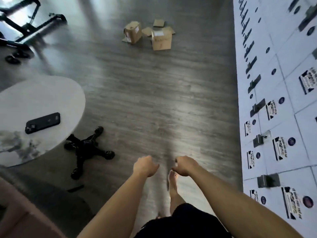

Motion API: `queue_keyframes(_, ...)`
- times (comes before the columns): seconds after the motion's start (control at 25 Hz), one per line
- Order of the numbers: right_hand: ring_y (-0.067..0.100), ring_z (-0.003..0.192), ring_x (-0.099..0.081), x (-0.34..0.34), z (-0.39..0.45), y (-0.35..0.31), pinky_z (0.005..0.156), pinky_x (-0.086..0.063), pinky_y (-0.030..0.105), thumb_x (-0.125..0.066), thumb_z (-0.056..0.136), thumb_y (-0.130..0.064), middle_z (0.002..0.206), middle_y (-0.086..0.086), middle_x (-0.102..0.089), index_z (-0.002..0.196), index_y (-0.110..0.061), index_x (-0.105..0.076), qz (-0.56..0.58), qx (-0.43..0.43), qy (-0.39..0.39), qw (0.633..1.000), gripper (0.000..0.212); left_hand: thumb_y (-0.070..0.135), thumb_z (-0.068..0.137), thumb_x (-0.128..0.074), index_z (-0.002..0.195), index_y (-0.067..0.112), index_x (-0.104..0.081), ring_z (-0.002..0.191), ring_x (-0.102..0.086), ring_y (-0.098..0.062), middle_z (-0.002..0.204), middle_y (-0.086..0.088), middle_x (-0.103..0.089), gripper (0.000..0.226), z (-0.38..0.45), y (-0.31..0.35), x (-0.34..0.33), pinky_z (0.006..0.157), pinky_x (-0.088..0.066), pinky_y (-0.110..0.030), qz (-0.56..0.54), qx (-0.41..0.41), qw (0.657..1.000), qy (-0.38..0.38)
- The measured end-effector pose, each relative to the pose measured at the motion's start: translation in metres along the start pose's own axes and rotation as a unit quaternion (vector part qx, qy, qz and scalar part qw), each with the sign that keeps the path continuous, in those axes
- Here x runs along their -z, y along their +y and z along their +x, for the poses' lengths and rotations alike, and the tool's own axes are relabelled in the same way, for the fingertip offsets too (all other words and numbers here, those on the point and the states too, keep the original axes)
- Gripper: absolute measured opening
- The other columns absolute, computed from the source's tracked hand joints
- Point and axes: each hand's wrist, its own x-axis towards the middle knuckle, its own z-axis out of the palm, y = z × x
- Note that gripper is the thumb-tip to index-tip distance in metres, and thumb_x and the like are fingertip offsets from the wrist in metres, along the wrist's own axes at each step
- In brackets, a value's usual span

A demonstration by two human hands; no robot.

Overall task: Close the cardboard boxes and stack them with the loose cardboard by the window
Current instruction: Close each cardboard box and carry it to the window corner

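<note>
Fingers loosely curled and holding nothing, the left hand (145,166) and right hand (185,165) hang over the grey wood-plank floor (154,100), well apart from two small brown cardboard boxes (161,39), flaps open, and loose cardboard pieces (159,23) lying toward the floor's far edge. A black star-shaped chair base (87,150) beside the white oval table (42,93) could trip a bare-footed approach.

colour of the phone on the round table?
Black; the phone lies on the white round table, at left in the head view, the only view.
</note>
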Motion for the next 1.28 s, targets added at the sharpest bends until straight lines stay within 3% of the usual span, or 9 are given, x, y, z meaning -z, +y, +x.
queue_keyframes(0.28, 0.029, 0.11, -0.061, 0.165, 0.162, -0.006, 0.09, -0.052, 0.038, -0.051, 0.097, -0.047, 0.126, 0.01, -0.062, 0.124, -0.013, -0.058, -0.033, 0.026, -0.02, 0.999, 0.045, 0.051, 0.096, -0.049, 0.133, 0.013, -0.055, 0.122, -0.054, -0.028, 0.131, -0.009, -0.06, 0.054, 0.145, 0.044, 0.154, 0.101, -0.048, -0.041, 0.005, 0.011, 1.0, 0.027)
queue_keyframes(0.48, 0.032, 0.123, -0.054, 0.289, 0.262, -0.038, 0.097, -0.048, 0.039, -0.05, 0.097, -0.05, 0.137, 0.013, -0.056, 0.134, -0.013, -0.053, -0.055, 0.064, 0.023, 0.996, 0.052, 0.054, 0.096, -0.051, 0.134, 0.012, -0.053, 0.126, -0.052, -0.029, 0.134, -0.009, -0.059, 0.056, 0.236, 0.062, 0.248, 0.103, -0.046, -0.041, -0.004, 0.017, 0.999, 0.044)
queue_keyframes(0.84, 0.031, 0.124, -0.056, 0.452, 0.455, -0.085, 0.1, -0.049, 0.041, -0.051, 0.097, -0.049, 0.14, 0.012, -0.056, 0.14, -0.013, -0.051, -0.03, 0.004, 0.0, 1.0, 0.056, 0.05, 0.097, -0.052, 0.133, 0.013, -0.055, 0.124, -0.053, -0.03, 0.133, -0.009, -0.06, 0.052, 0.458, 0.072, 0.431, 0.102, -0.047, -0.042, 0.039, -0.011, 0.999, 0.013)
queue_keyframes(1.0, 0.033, 0.122, -0.056, 0.551, 0.533, -0.097, 0.096, -0.048, 0.04, -0.048, 0.097, -0.053, 0.137, 0.014, -0.057, 0.14, -0.015, -0.048, -0.008, 0.0, 0.047, 0.999, 0.057, 0.05, 0.096, -0.051, 0.129, 0.013, -0.056, 0.121, -0.054, -0.029, 0.13, -0.009, -0.06, 0.05, 0.554, 0.108, 0.526, 0.1, -0.047, -0.041, 0.046, -0.036, 0.998, 0.024)
queue_keyframes(1.28, 0.033, 0.123, -0.056, 0.674, 0.684, -0.056, 0.098, -0.048, 0.041, -0.052, 0.096, -0.05, 0.137, 0.015, -0.057, 0.135, -0.012, -0.052, 0.031, -0.007, 0.034, 0.999, 0.055, 0.051, 0.095, -0.052, 0.127, 0.014, -0.057, 0.119, -0.057, -0.03, 0.128, -0.009, -0.062, 0.049, 0.71, 0.193, 0.629, 0.098, -0.05, -0.041, 0.079, -0.035, 0.996, 0.003)
